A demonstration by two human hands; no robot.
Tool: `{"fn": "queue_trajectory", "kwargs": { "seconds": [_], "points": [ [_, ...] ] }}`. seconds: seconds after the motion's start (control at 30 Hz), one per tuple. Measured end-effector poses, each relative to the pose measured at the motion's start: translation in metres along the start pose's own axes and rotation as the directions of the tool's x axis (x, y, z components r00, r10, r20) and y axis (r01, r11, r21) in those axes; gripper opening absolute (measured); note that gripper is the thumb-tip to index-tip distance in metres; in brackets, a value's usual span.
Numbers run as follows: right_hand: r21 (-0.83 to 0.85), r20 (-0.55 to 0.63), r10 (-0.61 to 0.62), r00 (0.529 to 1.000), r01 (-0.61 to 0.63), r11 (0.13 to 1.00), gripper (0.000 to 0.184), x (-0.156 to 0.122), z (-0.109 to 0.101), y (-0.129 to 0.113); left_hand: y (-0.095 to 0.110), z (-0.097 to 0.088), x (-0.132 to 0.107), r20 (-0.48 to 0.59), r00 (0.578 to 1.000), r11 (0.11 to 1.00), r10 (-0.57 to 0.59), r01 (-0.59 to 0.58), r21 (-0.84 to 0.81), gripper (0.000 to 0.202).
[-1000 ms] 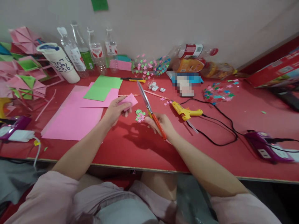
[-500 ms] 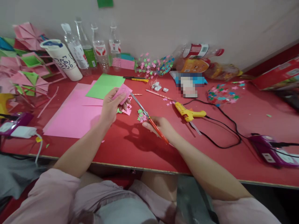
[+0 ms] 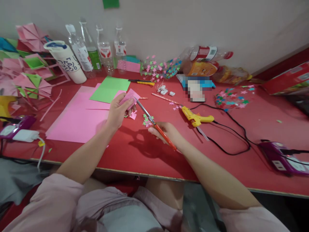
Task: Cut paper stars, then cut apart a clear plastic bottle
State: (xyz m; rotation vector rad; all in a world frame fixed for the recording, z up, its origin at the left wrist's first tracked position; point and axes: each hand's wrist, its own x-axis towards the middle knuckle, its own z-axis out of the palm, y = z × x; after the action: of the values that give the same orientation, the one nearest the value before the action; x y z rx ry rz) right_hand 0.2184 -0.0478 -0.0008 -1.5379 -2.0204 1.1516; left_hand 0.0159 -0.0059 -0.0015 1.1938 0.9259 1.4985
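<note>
My left hand [image 3: 118,111] is closed on a small piece of pink paper [image 3: 130,96], pinched between thumb and fingers above the table. In my right hand [image 3: 167,132] are scissors [image 3: 158,129] with red-orange handles, their blades slanting up and left. The blade tips meet the right edge of the pink piece. Beneath the blades lies a small pile of green and pink paper stars [image 3: 147,120]. Pink scraps [image 3: 133,115] lie partly hidden under my left hand. Pink sheets [image 3: 70,119] and a green sheet [image 3: 111,89] are spread to the left.
A yellow glue gun [image 3: 196,117] with a trailing black cable lies right of my right hand. Behind are a utility knife [image 3: 142,82], a pencil [image 3: 165,98] and several bottles [image 3: 105,51]. Purple power strips [image 3: 277,156] sit at both sides. The table's front edge [image 3: 145,176] is near.
My left hand and the pink piece have shifted slightly right and tilted a little against the scissor tips. The whole view has also drifted slightly; my right hand keeps nearly the same pose.
</note>
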Motion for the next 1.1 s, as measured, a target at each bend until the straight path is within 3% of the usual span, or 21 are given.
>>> {"fn": "queue_trajectory", "kwargs": {
  "seconds": [0.43, 0.77, 0.9, 1.1],
  "points": [
    [0.175, 0.03, 0.047, 0.998, -0.051, 0.983, 0.052, -0.005, 0.006, -0.01, 0.001, 0.003, -0.001, -0.029, 0.999, 1.0, -0.015, 0.015, -0.025, 0.019],
    [0.032, 0.052, -0.005, 0.999, 0.003, 0.999, 0.052, 0.004, 0.007, 0.008, 0.004, 0.003, -0.001, 0.026, 0.999, 0.997, -0.042, 0.043, -0.06, 0.014],
    [0.1, 0.058, -0.012, 0.998, 0.006, 0.995, 0.052, 0.003, 0.008, 0.005, 0.002, 0.003, -0.003, 0.033, 0.999, 0.997, -0.033, 0.035, -0.07, 0.015],
    [0.221, 0.073, 0.074, 0.995, -0.088, 0.971, 0.052, -0.003, 0.009, -0.007, 0.003, 0.004, -0.002, 0.029, 0.998, 0.998, -0.049, 0.05, -0.05, 0.019]
  ]
}}
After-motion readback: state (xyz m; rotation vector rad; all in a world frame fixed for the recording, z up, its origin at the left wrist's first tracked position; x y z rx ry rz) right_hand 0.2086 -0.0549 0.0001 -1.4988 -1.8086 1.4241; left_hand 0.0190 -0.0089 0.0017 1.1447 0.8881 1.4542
